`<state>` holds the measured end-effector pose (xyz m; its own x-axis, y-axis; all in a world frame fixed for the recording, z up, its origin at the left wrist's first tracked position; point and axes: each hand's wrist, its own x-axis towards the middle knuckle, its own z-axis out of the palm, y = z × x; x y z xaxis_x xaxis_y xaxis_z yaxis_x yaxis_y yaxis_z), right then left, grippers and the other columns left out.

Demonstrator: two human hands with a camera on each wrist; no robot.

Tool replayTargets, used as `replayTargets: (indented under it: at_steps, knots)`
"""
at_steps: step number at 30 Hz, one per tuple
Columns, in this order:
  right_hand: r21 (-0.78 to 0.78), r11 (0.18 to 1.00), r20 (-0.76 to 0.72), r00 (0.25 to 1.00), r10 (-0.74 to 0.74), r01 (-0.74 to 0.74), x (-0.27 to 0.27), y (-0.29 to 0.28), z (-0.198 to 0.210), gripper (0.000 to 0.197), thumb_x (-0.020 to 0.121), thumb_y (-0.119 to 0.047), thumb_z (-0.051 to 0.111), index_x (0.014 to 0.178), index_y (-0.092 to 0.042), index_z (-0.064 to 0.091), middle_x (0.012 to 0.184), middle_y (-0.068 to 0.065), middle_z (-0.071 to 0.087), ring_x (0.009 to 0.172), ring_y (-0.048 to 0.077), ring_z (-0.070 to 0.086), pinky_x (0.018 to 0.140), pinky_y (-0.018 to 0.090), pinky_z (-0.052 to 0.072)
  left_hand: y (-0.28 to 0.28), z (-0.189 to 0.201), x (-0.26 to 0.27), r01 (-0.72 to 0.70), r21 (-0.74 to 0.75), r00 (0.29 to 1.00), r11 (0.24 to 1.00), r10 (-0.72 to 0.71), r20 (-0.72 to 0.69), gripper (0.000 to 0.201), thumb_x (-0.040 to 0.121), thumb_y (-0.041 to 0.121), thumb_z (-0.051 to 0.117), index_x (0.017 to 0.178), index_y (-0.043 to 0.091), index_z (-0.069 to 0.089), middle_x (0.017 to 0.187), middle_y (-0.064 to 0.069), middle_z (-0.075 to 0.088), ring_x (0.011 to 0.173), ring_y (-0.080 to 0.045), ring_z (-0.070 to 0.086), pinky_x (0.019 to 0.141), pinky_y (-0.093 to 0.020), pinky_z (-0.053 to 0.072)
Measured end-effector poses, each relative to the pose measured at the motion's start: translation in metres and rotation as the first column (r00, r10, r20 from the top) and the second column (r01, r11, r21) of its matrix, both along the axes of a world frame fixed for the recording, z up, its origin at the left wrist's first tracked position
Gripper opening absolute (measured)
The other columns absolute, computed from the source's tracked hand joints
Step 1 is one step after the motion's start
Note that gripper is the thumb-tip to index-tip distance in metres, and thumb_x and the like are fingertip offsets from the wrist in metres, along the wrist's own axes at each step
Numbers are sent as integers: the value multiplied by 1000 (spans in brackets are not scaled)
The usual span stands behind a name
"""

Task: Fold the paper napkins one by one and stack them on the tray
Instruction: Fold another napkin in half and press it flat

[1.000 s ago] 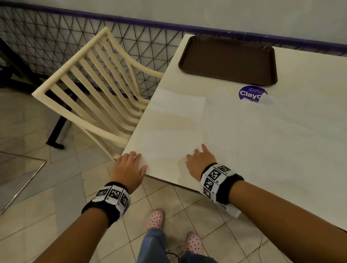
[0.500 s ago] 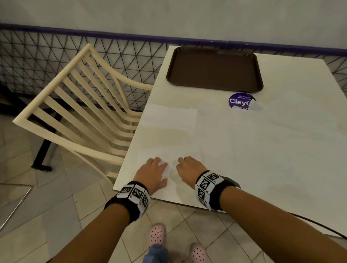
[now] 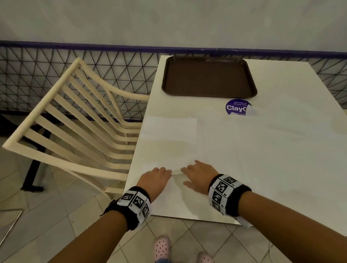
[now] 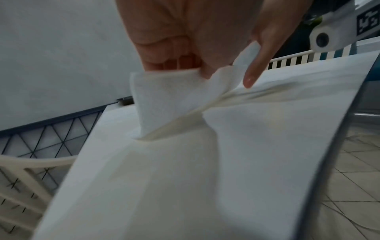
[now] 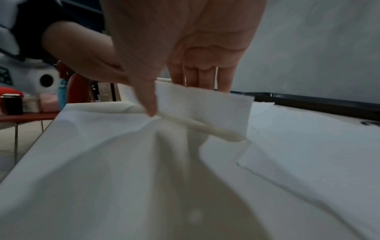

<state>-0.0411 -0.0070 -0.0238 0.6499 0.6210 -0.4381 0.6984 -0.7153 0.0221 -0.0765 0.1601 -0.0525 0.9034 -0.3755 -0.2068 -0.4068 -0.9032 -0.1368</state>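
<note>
Both hands are working on the near napkin (image 3: 171, 183), which is lying at the near left corner of the table (image 3: 279, 156), directly under and just ahead of the wrists. The left hand (image 3: 155, 177) is pinching the napkin's far edge, with a flap of paper caught between thumb and curled fingers (image 4: 170, 63) in the left wrist view. The right hand (image 3: 198, 174) is pinching the same edge just to the right, its fingers (image 5: 197, 81) reaching down behind the raised flap and its thumb coming down in front. Between the two pinches the paper is bunching into a ridge that is running left to right, so the fold line seems to be lying crosswise to the forearms.

Neither hand is nearer than the other; they are sitting side by side, almost touching, and sharing the edge evenly.

The brown tray (image 3: 208, 78) is waiting at the far edge of the table, well apart from the hands and slightly right of them, with nothing showing on it. A second napkin (image 3: 169, 127) is lying flat between the hands and the tray, toward the left edge. Judging from this, the folded piece will have to travel straight away from the body, over that flat napkin, and the first fold is only beginning.
</note>
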Motion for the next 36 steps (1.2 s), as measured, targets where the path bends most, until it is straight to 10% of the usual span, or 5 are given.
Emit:
replayTargets:
  at_steps: [4, 8, 20, 27, 36]
  knots:
    - [9, 1000, 87, 996, -4, 3, 22, 3, 16, 37, 101, -6, 29, 138, -7, 35, 128, 10, 57, 122, 27, 49, 107, 32, 32, 22, 30, 20, 62, 19, 998, 998, -63, 24, 54, 33, 12, 91, 84, 12, 75, 63, -1, 64, 47, -15, 60, 38, -16, 43]
    - [45, 994, 128, 986, -106, 101, 54, 9, 49, 41, 99, -3, 32, 139, -8, 31, 130, 9, 54, 119, 27, 51, 95, 34, 42, 51, 61, 59, 6, 164, 993, 986, 14, -120, 43, 96, 5, 39, 138, 10, 35, 127, -8, 51, 113, -24, 54, 88, -33, 45]
    - [312, 868, 95, 896, -433, 387, 140, 35, 79, 65, 93, 10, 26, 150, -19, 15, 158, 0, 17, 135, 27, 37, 106, 37, 36, 70, 110, 157, 0, 142, 993, 990, -16, 114, 54, 96, -4, 32, 147, 5, 17, 156, -12, 12, 144, -24, 16, 118, -34, 14]
    - [147, 922, -65, 934, -352, 357, 127, 36, 8, 66, 94, 12, 21, 151, -14, 1, 160, 2, -5, 149, 16, 1, 121, 29, 2, 78, 28, 157, 141, 30, 968, 990, -144, 204, 52, 14, -2, 91, 63, 5, 74, 82, -11, 75, 69, -24, 73, 55, -32, 57]
    - [134, 905, -160, 910, -383, 405, 115, 36, -31, 70, 92, 14, 23, 151, -13, -4, 159, 3, -12, 149, 17, -4, 121, 29, 0, 83, -12, 147, 195, -91, 956, 977, -168, 242, 44, 28, -9, 85, 71, -2, 74, 73, -13, 73, 58, -23, 70, 55, -34, 58]
